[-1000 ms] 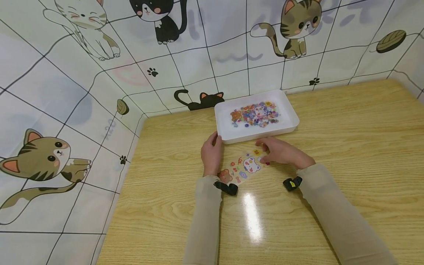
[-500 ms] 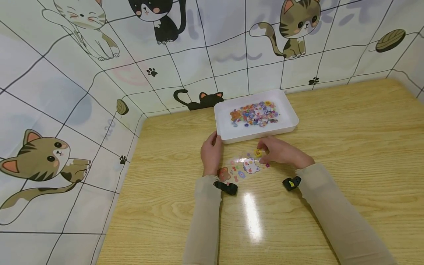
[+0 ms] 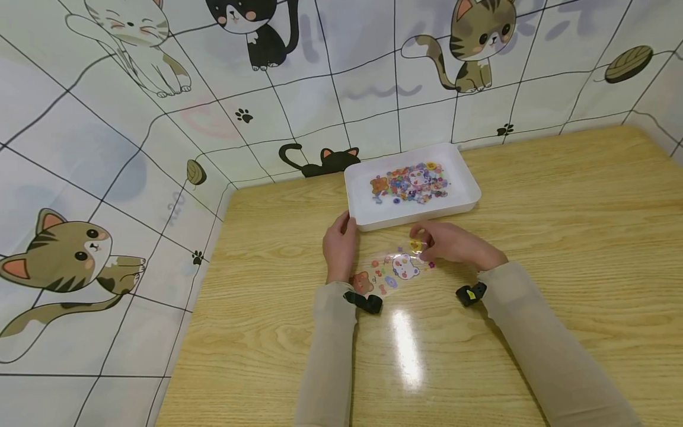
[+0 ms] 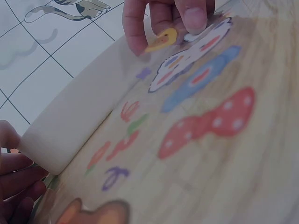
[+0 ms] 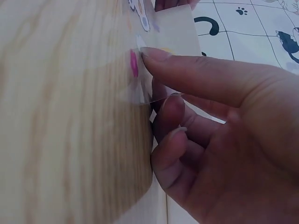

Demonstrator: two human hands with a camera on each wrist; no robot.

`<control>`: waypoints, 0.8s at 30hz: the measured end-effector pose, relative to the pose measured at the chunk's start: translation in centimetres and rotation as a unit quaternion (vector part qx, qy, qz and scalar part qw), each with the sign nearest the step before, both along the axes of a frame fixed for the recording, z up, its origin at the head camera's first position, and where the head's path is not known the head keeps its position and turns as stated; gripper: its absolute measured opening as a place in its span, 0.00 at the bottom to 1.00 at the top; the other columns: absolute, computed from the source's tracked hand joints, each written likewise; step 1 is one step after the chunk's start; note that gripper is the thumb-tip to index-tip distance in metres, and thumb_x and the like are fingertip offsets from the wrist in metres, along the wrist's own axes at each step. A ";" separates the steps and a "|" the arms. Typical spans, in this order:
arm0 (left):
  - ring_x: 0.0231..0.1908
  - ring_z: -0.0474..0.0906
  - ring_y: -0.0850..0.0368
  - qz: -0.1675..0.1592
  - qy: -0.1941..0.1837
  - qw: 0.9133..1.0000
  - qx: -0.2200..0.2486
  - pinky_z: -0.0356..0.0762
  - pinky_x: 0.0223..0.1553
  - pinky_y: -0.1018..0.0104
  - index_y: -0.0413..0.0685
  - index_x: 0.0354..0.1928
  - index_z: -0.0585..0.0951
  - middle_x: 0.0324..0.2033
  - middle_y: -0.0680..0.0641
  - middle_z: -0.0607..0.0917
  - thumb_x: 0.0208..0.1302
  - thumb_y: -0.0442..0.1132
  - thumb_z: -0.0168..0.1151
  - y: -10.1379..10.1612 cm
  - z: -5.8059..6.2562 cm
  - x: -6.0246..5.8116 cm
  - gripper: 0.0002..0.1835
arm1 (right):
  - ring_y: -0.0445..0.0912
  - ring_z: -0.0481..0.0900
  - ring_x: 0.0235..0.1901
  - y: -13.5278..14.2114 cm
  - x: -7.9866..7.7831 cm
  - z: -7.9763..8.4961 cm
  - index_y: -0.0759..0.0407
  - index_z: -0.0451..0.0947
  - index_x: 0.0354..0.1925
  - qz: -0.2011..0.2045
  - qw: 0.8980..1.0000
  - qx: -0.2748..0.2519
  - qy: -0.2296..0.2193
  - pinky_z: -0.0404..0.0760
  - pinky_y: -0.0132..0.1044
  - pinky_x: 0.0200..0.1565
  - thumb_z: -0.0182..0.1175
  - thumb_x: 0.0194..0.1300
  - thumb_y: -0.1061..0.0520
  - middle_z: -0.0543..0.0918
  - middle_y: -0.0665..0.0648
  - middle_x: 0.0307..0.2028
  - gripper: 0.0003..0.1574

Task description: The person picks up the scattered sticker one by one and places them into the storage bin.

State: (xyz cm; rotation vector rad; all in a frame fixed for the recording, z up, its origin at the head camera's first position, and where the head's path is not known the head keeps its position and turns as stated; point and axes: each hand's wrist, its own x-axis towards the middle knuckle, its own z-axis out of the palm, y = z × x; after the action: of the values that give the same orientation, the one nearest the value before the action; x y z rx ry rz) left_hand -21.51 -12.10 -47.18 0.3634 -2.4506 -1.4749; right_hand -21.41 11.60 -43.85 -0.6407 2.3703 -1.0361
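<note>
My right hand (image 3: 450, 242) pinches the right end of a clear sticker sheet (image 5: 180, 28) between thumb and fingers, beside a yellow flower print. Printed on the sheet are a brown bear, a white bear (image 3: 405, 267) and a red polka-dot bow (image 4: 208, 122). The sheet slants across the table in front of a white tray (image 3: 416, 219), its left end beside my left wrist. At the tray's front left corner, my left hand (image 3: 340, 249) touches the outer wall with its fingers (image 4: 18, 179). Part of the sheet's right end is hidden behind the right fingers.
Inside the tray lies a heap of small colourful stickers (image 3: 397, 185), with bear shapes among them. The wooden table (image 3: 256, 308) meets a tiled wall (image 3: 368, 95) with cartoon cats behind the tray and on the left.
Glare across the clear sheet has shifted as its right end moves slightly in my right fingers. My left hand and the tray stay in place.
</note>
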 end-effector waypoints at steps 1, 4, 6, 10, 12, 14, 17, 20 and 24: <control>0.50 0.70 0.65 0.000 -0.001 1.000 0.001 0.65 0.50 0.64 0.59 0.55 0.75 0.47 0.61 0.78 0.63 0.52 0.49 0.0 0.0 0.0 0.20 | 0.45 0.75 0.25 0.0 0.0 0.0 0.60 0.64 0.55 -0.002 1.000 0.004 0.003 0.71 0.39 0.34 0.60 0.56 0.61 0.76 0.56 0.32 0.28; 0.50 0.70 0.64 -0.001 -0.001 1.000 -0.001 0.65 0.50 0.63 0.59 0.55 0.75 0.47 0.60 0.78 0.63 0.52 0.49 0.0 0.0 0.1 0.20 | 0.45 0.75 0.28 0.2 -0.1 -0.2 0.60 0.66 0.54 -0.010 1.000 0.009 0.008 0.71 0.39 0.35 0.61 0.56 0.58 0.76 0.55 0.33 0.28; 0.50 0.71 0.63 -0.003 0.000 1.000 -0.003 0.65 0.50 0.63 0.59 0.55 0.75 0.47 0.60 0.78 0.63 0.52 0.49 0.0 0.0 0.1 0.20 | 0.45 0.73 0.30 0.3 -0.2 -0.2 0.59 0.71 0.48 -0.017 1.000 0.015 0.014 0.70 0.39 0.35 0.62 0.55 0.55 0.77 0.54 0.33 0.21; 0.49 0.72 0.62 -0.008 0.010 1.000 -0.009 0.66 0.50 0.61 0.58 0.54 0.76 0.46 0.59 0.79 0.63 0.51 0.49 0.0 0.1 0.2 0.19 | 0.45 0.70 0.29 0.5 -0.2 -0.1 0.54 0.77 0.35 -0.020 0.999 0.019 0.032 0.68 0.38 0.33 0.60 0.57 0.51 0.78 0.50 0.28 0.10; 0.48 0.72 0.62 -0.009 0.011 1.000 -0.010 0.67 0.49 0.61 0.58 0.54 0.76 0.46 0.59 0.79 0.63 0.51 0.49 0.0 0.2 0.2 0.19 | 0.45 0.72 0.28 0.5 -0.1 -0.1 0.54 0.78 0.32 -0.019 1.000 0.005 0.023 0.69 0.38 0.33 0.58 0.59 0.50 0.79 0.51 0.26 0.09; 0.48 0.72 0.62 -0.007 0.010 1.000 -0.011 0.67 0.49 0.61 0.59 0.54 0.76 0.46 0.59 0.79 0.63 0.51 0.49 0.0 0.1 0.2 0.19 | 0.46 0.73 0.27 0.6 -0.1 0.0 0.55 0.78 0.33 -0.019 1.000 -0.014 0.010 0.71 0.38 0.32 0.57 0.60 0.51 0.79 0.52 0.26 0.09; 0.49 0.72 0.61 -0.007 0.008 1.000 -0.013 0.66 0.50 0.60 0.59 0.54 0.76 0.46 0.58 0.79 0.63 0.51 0.49 0.0 0.1 0.3 0.19 | 0.48 0.76 0.25 0.7 0.0 0.0 0.59 0.76 0.34 -0.024 0.999 -0.041 -0.022 0.75 0.40 0.31 0.54 0.63 0.51 0.79 0.56 0.25 0.12; 0.49 0.72 0.60 -0.007 0.008 1.000 -0.011 0.66 0.50 0.59 0.59 0.54 0.76 0.47 0.58 0.79 0.63 0.51 0.49 0.0 0.2 0.2 0.19 | 0.49 0.78 0.23 0.7 0.0 0.1 0.61 0.75 0.34 -0.028 0.997 -0.055 -0.050 0.78 0.41 0.27 0.52 0.64 0.51 0.78 0.58 0.24 0.14; 0.50 0.71 0.61 -0.005 0.001 1.000 -0.004 0.66 0.51 0.60 0.60 0.55 0.75 0.47 0.59 0.78 0.63 0.52 0.49 0.0 0.2 0.2 0.19 | 0.49 0.76 0.16 0.7 0.1 0.3 0.63 0.74 0.29 -0.014 0.997 -0.042 -0.060 0.77 0.41 0.21 0.49 0.66 0.49 0.77 0.58 0.18 0.19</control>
State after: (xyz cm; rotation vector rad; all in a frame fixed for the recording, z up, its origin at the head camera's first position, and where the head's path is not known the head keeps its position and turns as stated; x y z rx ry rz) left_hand -21.32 -12.07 -46.98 0.3470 -2.4591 -1.4683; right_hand -21.31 12.31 -43.57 -0.5603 2.2489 -1.1595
